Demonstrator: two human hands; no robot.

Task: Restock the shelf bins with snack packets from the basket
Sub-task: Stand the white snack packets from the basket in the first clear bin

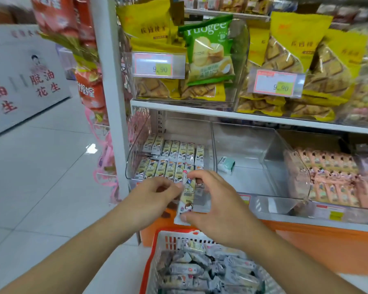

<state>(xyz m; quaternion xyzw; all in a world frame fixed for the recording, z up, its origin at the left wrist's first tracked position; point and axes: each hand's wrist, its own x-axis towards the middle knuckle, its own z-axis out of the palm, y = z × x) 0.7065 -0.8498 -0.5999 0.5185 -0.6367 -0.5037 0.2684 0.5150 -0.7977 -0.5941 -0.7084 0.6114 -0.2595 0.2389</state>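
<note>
Shop shelf [253, 117], two hands [155, 196] probably gripping packets [189, 196]

Floor: pale glossy tiles [40, 166], on which a bright patch of light is reflected.
Left side: a white display stand [19, 85] printed with red characters.
Shelving: a white upright post [108, 81], with an orange base panel [327, 251] seen below.

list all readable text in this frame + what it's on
"ruogee": green snack bag, upper shelf.
"9.90": left price tag on clear upper bin.
"9.90": right price tag.
"脱油花生": white floor display board, red characters.
Yellow biscuit bags, held snack packets, lower price labels: too blurred.
</note>
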